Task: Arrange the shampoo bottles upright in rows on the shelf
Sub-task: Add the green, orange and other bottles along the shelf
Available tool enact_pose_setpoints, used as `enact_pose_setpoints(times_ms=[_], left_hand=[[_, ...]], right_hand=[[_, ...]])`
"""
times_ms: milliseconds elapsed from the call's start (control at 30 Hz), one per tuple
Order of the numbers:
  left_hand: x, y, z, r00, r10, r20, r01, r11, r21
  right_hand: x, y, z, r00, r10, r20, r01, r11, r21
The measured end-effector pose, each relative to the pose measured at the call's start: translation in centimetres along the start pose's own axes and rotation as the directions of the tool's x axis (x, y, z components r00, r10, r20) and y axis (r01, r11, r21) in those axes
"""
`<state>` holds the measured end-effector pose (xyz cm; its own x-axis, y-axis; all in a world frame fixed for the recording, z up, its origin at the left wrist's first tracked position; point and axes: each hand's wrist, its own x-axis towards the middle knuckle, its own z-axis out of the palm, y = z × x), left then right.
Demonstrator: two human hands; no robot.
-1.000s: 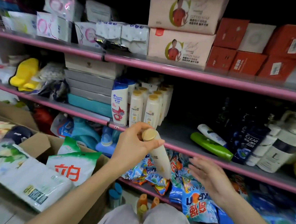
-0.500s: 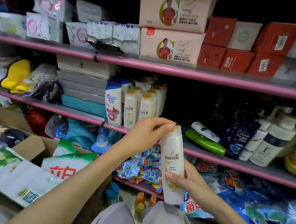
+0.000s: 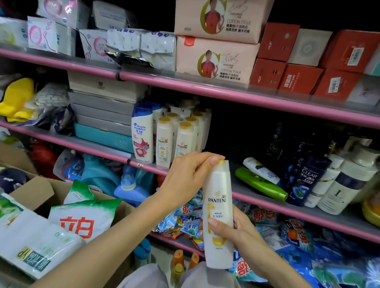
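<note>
Since a second ago the shampoo bottle (image 3: 218,213) has swung upright below the shelf (image 3: 248,192). The left hand (image 3: 187,176) pinches its cap; the right hand (image 3: 237,230) grips its lower body. It looks light, stiff and slick, best held round the middle.

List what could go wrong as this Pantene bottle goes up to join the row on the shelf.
1. The standing Pantene bottles are packed tight at the shelf edge; sliding the held bottle in beside them could topple one.
2. The left hand grips only the cap and the right hand the lower body, so a one-handed lift might slip.
3. The green bottle lies flat nearby and could roll if bumped.
</note>
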<state>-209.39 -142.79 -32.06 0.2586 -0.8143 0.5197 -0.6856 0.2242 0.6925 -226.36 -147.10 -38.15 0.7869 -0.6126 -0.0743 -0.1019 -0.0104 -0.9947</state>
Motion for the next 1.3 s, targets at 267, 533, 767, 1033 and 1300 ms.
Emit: enact_pose_setpoints(times_ms=[267,533,767,1033,1300], left_hand=[[0.8,0.1,0.3,0.998,0.070,0.008,-0.069,0.994,-0.084],[0.3,-1.6,0.8,0.995,-0.055,0.088,0.069,0.984,-0.164],[1.4,-2.8,1.2,0.998,-0.056,-0.023,0.050,0.980,-0.194],[4.0,-4.8,2.1,0.999,0.045,-0.011,-0.046,0.986,-0.160],[3.9,-11.1,5.1,0.846,-0.422,-0.326,0.341,0.898,-0.277]], right_hand=[[0.8,-0.3,-0.1,1.000,-0.001,0.008,0.000,1.000,0.029],[1.6,-1.5,-1.1,0.995,0.017,0.098,-0.013,0.999,-0.040],[4.6,-3.0,-2.7,1.000,-0.012,0.025,0.020,0.945,-0.327],[9.0,-2.5,-4.2,0.995,-0.096,0.025,0.100,0.960,-0.262],[19.5,-2.0,-8.9,0.867,-0.275,-0.415,0.075,0.897,-0.436]])
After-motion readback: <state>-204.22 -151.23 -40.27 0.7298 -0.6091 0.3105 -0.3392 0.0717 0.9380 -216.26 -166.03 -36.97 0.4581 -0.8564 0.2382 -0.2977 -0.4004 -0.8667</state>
